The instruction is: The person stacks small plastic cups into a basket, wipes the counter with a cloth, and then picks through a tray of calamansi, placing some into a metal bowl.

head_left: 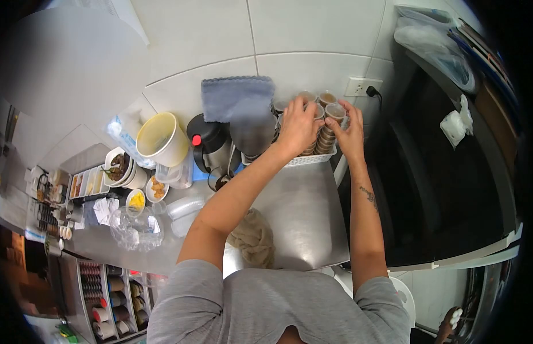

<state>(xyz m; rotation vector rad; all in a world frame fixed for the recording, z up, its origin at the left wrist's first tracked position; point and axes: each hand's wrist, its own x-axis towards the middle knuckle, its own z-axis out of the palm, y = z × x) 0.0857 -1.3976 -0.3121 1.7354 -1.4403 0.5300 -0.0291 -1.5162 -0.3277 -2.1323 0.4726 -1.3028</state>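
Observation:
Stacks of small clear lidded cups (328, 98) with brown contents stand in a white plastic basket (308, 160) against the tiled wall. My left hand (299, 127) curls its fingers around a lidded cup in the middle of the stacks, hiding part of it. On the right side, my right hand (350, 135) has its thumb and fingers closed about the top of the front right stack (326, 137). Both hands are close together, above the basket's rim.
Left of the basket stand a steel thermos jug (212, 146), a cream bucket (162, 137) and food bowls (157, 188). A blue-grey cloth (236, 97) hangs behind. A crumpled beige cloth (252, 238) lies on the steel counter (309, 218). A large black appliance (444, 189) borders the right.

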